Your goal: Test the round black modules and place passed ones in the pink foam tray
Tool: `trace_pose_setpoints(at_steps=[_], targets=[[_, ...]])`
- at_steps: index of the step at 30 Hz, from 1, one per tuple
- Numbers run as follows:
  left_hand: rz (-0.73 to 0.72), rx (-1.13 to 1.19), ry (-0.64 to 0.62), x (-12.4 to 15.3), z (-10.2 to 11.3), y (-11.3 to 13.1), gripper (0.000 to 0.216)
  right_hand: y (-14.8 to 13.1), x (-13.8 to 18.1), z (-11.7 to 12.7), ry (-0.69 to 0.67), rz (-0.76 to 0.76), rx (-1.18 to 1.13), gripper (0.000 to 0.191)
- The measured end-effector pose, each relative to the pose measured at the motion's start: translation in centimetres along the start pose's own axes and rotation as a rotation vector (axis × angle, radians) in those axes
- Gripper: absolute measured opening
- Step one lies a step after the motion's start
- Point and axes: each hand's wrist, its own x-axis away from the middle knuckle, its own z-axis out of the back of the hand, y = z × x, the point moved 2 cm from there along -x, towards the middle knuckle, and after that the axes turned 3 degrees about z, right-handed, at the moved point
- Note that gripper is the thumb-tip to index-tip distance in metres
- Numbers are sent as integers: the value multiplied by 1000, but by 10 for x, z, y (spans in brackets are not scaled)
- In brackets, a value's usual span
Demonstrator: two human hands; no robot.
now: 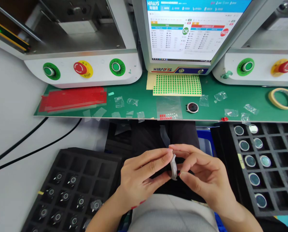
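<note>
A silver-grey watch case (173, 167) is held edge-on above the lap, between the fingers and thumb of my left hand (144, 170). My right hand (204, 170) is at the case's other side, thumb and forefinger pinched together around a small red piece (179, 174) by the case. Its middle fingertips reach toward the top of the case. The face of the watch case is turned away from view. Small red stickers (138, 205) cling near my left wrist. Another round watch (192, 107) lies face up on the green bench.
A black tray (86, 178) at left holds several watch parts; another tray (270, 167) at right holds several round watches. Along the bench (144, 109) lie red sheets (73, 99), a green-dot sticker sheet (177, 85), clear film scraps and a tape roll (283, 98). Machines and a screen (187, 38) stand behind.
</note>
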Motion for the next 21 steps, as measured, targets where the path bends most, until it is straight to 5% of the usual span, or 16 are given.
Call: trace_pose_setpoints(at_steps=[9, 16, 21], targets=[[3, -14, -15, 1, -1, -1, 50, 0, 2, -2, 23, -3, 9, 12], [-33, 14, -45, 0, 1, -5, 50, 15, -4, -2, 35, -135, -220, 15], [61, 334, -107, -2, -7, -16, 61, 26, -9, -3, 37, -160, -434, 30]])
